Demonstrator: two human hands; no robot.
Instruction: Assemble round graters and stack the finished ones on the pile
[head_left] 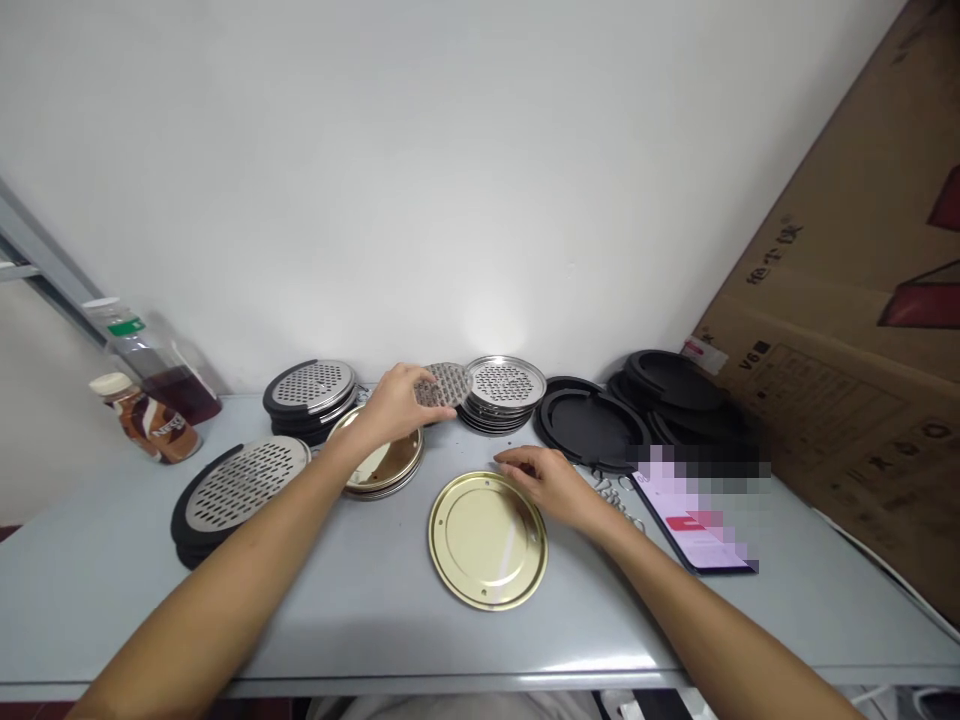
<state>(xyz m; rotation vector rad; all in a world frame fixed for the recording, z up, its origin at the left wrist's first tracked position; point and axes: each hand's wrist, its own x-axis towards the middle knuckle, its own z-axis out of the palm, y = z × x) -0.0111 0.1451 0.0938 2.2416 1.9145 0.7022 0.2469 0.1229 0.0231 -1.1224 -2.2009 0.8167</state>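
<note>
My left hand is closed on the edge of a thin perforated metal disc, tilted above the table at the back. Just right of this disc stands a stack of perforated metal discs with raised rims. Below my left wrist is a small stack of gold lids, partly covered by the arm. A single gold round lid with small holes near its rim lies flat in front of me. My right hand hovers at its upper right edge, fingers loosely bent and thumb apart, holding nothing I can see.
Black rings with perforated discs and another such pile sit left. Black round trays, small metal rings and a phone lie right. Two bottles stand far left; a large carton borders the right.
</note>
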